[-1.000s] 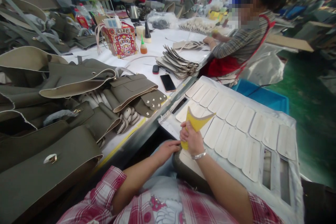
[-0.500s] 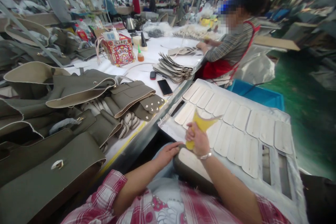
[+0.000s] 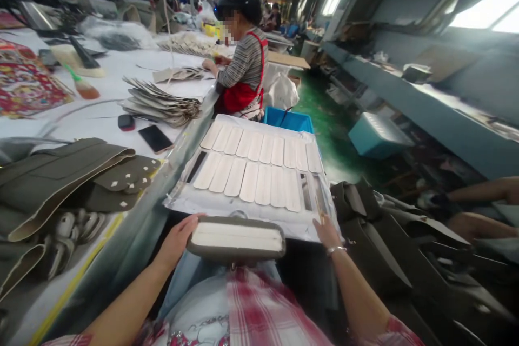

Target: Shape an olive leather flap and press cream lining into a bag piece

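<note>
olive panel (image 3: 237,239) seemingly against left fingers (image 3: 190,225)

At ten o'clock, a black smartphone (image 3: 155,139) beside a fanned stack of grey-beige cut panels (image 3: 160,101). At nine o'clock, olive-green leather flaps (image 3: 60,173). At twelve o'clock, a seated person in a striped top and red apron (image 3: 243,73); just below, a blue plastic bin (image 3: 287,119).

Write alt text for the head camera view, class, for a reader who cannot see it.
A person's left hand holds the end of an olive bag base with a cream top on their lap, while the right hand rests at the edge of a white tray of cream oblong pieces. A co-worker in a red apron sits beyond.
</note>
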Demonstrator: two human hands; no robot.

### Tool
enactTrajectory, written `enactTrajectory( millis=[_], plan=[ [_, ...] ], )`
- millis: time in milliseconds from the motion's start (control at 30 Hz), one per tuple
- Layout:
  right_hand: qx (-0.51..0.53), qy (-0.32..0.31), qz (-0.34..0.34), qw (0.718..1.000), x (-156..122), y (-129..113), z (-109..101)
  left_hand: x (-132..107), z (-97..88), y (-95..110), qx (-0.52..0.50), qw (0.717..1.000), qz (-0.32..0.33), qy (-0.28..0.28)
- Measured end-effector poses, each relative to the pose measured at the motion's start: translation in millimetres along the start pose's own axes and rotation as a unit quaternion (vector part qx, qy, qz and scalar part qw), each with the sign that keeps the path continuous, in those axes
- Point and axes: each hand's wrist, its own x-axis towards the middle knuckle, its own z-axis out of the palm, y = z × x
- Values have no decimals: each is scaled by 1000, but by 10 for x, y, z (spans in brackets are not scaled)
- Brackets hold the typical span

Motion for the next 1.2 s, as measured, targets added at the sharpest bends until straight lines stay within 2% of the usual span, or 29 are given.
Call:
enactTrajectory(
  millis=[67,167,267,333,433,500,533,633,700,767,833,900,967,1033,1200],
  plan=[
    [-38,3,36,999,18,119,171,-11,-7,-8,15,1000,8,15],
    [-71,3,69,995,65,151,392,-20,10,15,46,998,15,27],
    [-81,-7,77,994,117,109,477,-15,43,61,92,995,24,33],
    [-73,-15,69,995,136,47,431,-5,50,87,119,992,30,36],
    [-23,-26,34,999,86,-135,255,11,34,125,152,988,22,29],
    [46,-69,-12,996,-42,-315,140,17,36,167,203,978,34,27],
    [90,-111,-40,989,-140,-412,101,18,51,195,241,969,54,29],
    [211,-281,-99,931,-509,-660,82,22,155,277,351,927,130,14],
    [278,-371,-94,881,-730,-754,124,36,233,306,390,908,154,-6],
    [339,-428,-63,835,-861,-790,169,61,275,302,399,904,155,-4],
    [388,-462,-25,797,-896,-793,193,87,271,276,386,911,141,10],
    [404,-478,-10,780,-872,-795,194,105,244,247,367,921,129,21],
    [404,-485,-1,776,-835,-812,184,108,222,231,356,926,127,28],
    [388,-487,4,783,-809,-846,176,101,216,227,353,926,128,33],
    [314,-450,-11,836,-815,-928,196,94,221,214,359,924,128,32]
  ],
)
